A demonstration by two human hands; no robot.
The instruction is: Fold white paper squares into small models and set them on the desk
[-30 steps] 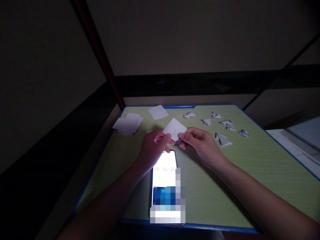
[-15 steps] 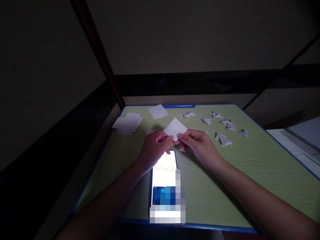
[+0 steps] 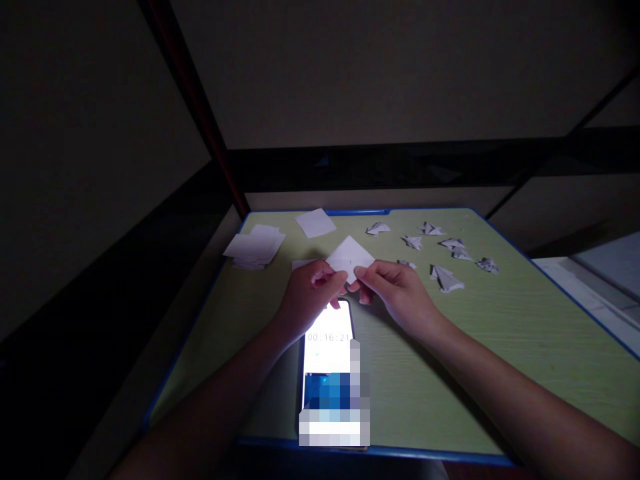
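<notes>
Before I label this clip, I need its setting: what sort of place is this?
Probably a dim room, perhaps in a home: a desk near a wall, with a lit phone lying on it.

The hands [image 3: 404,292] partly hide the held paper [image 3: 351,251] along its lower edges.

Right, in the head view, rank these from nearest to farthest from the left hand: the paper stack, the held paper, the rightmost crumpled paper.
1. Held paper: pinched by the left hand.
2. Paper stack: left side, farther back.
3. Rightmost crumpled paper: right side, beyond the right hand.
</notes>
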